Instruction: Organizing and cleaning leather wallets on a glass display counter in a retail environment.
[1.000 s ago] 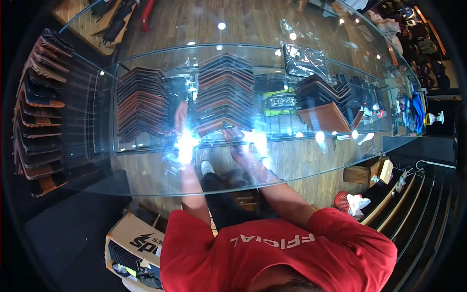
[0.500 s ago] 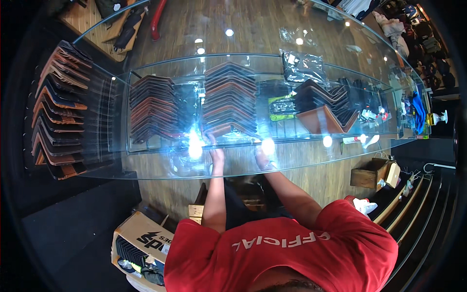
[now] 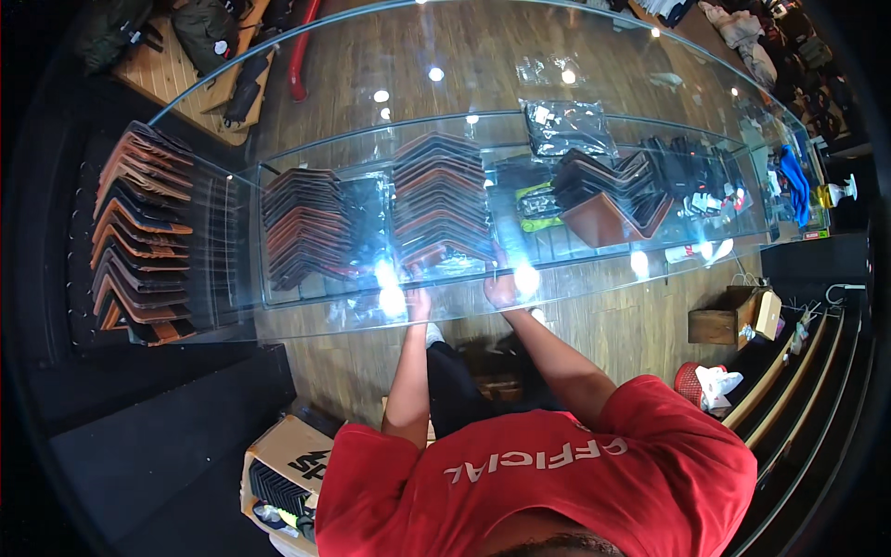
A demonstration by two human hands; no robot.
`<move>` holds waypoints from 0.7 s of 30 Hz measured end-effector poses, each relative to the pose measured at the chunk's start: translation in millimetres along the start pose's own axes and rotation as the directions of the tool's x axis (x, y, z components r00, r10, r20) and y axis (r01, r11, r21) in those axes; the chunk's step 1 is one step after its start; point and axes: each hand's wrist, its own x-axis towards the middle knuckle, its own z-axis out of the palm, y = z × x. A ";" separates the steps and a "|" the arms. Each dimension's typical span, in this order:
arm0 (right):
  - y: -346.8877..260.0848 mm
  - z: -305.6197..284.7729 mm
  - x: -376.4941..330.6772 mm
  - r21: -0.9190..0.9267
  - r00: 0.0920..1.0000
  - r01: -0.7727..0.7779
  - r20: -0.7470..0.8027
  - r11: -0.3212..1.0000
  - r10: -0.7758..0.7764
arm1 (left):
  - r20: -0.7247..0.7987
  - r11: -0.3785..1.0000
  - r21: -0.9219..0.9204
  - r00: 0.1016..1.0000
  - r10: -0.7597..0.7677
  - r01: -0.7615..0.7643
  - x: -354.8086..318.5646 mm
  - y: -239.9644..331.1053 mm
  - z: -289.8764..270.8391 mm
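Glass display case (image 3: 320, 329) here, my left fingers (image 3: 418, 291) and right fingers (image 3: 501, 282) near the front of the middle bifold wallets (image 3: 441, 200), can't tell if they're gripping, lol.

Glare on the glass counter (image 3: 325, 316) half-veils the left hand (image 3: 419, 304) and right hand (image 3: 499, 290), so contact with the middle wallets (image 3: 441, 204) is unclear; the red shirt (image 3: 557, 478), cut off below, partly hides the cardboard box (image 3: 290, 453)
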 end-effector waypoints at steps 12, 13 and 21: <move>31.5 9.7 8.8 -0.016 0.995 0.099 -0.001 0.995 -0.100 | 0.612 -0.152 -0.743 0.571 -0.547 0.652 38.0 -18.7 43.6; 52.5 1.1 9.0 -0.067 0.991 0.131 -0.006 0.989 -0.132 | 0.696 -0.289 -0.698 0.528 -0.487 0.655 62.0 2.4 33.7; 33.4 0.1 12.0 0.066 0.995 0.007 0.104 0.998 -0.014 | 0.511 -0.058 -0.820 0.685 -0.519 0.569 61.9 8.3 22.7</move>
